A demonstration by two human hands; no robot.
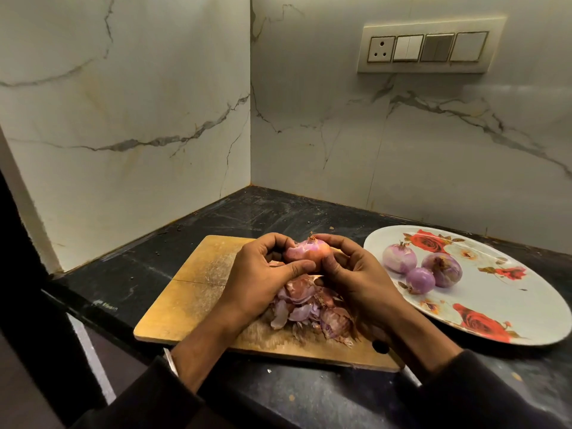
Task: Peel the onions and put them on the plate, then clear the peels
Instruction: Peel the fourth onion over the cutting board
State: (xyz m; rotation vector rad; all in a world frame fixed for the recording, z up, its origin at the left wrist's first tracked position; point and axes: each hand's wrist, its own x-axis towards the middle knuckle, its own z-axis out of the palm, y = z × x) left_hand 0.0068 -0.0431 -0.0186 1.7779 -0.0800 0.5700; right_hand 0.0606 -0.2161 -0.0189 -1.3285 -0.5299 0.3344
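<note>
Peeling step, onion no. 4. Left hand [263, 270] & right hand [356, 274] both grasp a part-skinned red onion [306, 252] above the chopping board [192, 283], over the peel pile [309, 308]. Three peeled onions [422, 267] sit on the rose plate [510, 305]. Next, prob.: strip remaining skin, move onion right to plate, then clear peels.

No legible text, brand or number in view. Faint pale marking on front edge of tabletop [105, 305], approx. 8 o'clock from frame centre: too blurred to read. Switch panel [428, 48] on wall, approx. 1 o'clock: no printed labels visible. Plate [526, 320], approx. 4 o'clock: rose pattern only, no lettering.
</note>
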